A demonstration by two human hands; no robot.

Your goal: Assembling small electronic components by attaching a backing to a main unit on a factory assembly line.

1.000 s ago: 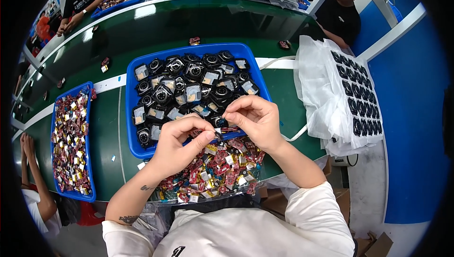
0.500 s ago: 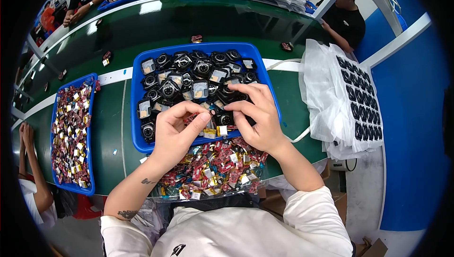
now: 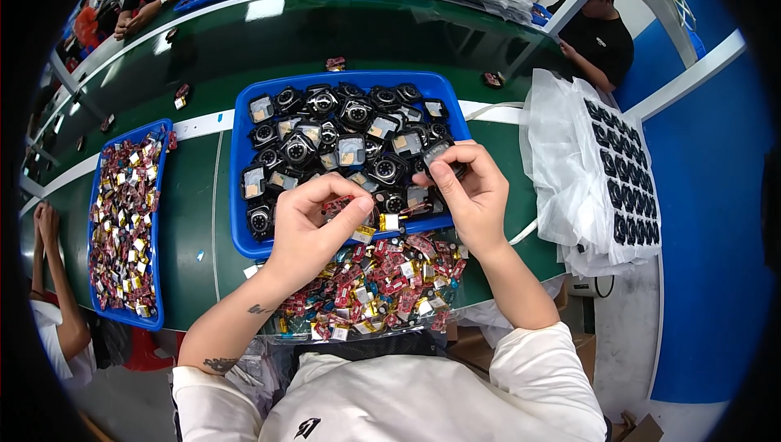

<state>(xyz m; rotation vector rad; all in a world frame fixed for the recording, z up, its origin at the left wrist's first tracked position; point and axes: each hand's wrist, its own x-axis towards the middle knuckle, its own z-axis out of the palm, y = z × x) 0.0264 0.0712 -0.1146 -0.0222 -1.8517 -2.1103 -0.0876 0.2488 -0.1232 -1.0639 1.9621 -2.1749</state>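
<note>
Now my right hand (image 3: 476,198) has something in it: half a second ago its fingers were spread over the tray, and here thumb and fingers are closed on a dark watch case (image 3: 438,152), tilted up near the right side of the big blue tray (image 3: 238,206). I can't tell whether it is wholly clear of the black watch cases (image 3: 351,149) heaped beneath it. My left hand (image 3: 317,218) has hardly shifted; its thumb and forefinger are still pressed together, with a red circuit board (image 3: 336,205) tucked in the curl of the fingers over the tray's near edge. A white-and-yellow battery (image 3: 390,222) sits just beside those fingertips, though whether it is wired to that board I can't make out. As I judge it, the change means both my hands are occupied, a case in one and a board in the other, and the two pieces are apart, with a gap between my hands. Close in front of me, the loose pile of red boards and batteries (image 3: 390,279) lies against the tray's near side, while the white sheets (image 3: 561,165) bearing rows of black parts rest off to my right.
</note>
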